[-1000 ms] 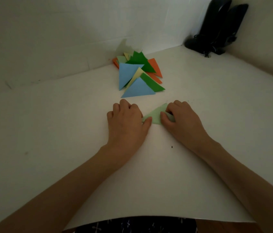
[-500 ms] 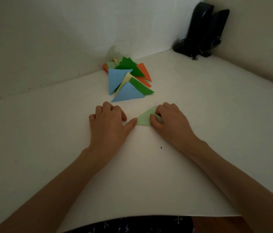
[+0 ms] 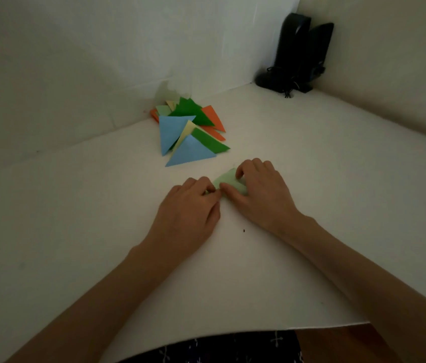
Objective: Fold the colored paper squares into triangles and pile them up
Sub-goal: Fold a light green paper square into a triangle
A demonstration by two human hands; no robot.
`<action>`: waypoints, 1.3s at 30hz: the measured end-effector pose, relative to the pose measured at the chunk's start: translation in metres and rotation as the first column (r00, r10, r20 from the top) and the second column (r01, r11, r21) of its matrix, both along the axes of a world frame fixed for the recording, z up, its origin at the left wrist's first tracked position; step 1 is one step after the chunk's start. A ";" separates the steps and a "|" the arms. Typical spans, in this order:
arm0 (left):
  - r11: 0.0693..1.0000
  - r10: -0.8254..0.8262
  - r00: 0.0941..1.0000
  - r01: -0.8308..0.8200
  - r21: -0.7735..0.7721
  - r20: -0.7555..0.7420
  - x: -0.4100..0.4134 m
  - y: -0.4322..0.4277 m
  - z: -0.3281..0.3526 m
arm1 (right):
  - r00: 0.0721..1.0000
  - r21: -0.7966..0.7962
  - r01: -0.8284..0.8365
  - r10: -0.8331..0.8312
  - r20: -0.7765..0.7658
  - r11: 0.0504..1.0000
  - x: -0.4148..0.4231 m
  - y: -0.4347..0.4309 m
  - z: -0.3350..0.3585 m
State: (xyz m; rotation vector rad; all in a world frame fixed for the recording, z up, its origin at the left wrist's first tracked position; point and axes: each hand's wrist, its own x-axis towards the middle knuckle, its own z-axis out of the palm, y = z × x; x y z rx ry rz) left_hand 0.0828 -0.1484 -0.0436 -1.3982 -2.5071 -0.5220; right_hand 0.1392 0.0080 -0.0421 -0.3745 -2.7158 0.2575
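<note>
We find left hand (image 3: 189, 205) and right hand (image 3: 263, 195) pinching the paper (image 3: 229, 178); we advise aligning corners before creasing firmly.

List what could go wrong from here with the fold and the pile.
The left hand and right hand cover much of the light green folded paper, so its edges may crease misaligned. The loose pile of folded coloured paper triangles is fanned out unevenly; another could slide off.
</note>
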 end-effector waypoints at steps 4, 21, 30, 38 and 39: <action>1.000 0.007 1.000 -0.007 0.004 -0.012 0.003 0.000 0.000 | 0.990 0.055 0.078 -0.084 0.117 0.995 0.010 0.000 0.001; 0.998 0.022 1.000 -0.022 0.051 -0.003 -0.003 0.004 0.000 | 0.912 -0.198 -0.387 0.405 0.063 0.901 0.045 0.038 0.014; 0.987 -0.070 0.995 0.080 0.138 -0.076 -0.011 0.005 -0.003 | 0.885 0.094 -0.465 0.465 0.019 0.880 0.035 0.028 0.010; 0.977 -0.082 0.996 0.089 0.195 -0.040 -0.013 0.000 -0.005 | 0.854 0.045 -0.521 0.519 0.042 0.852 0.042 0.030 0.009; 0.978 -0.080 0.996 0.084 0.189 -0.031 -0.012 -0.001 -0.004 | 0.849 0.053 -0.529 0.528 0.029 0.847 0.044 0.032 0.007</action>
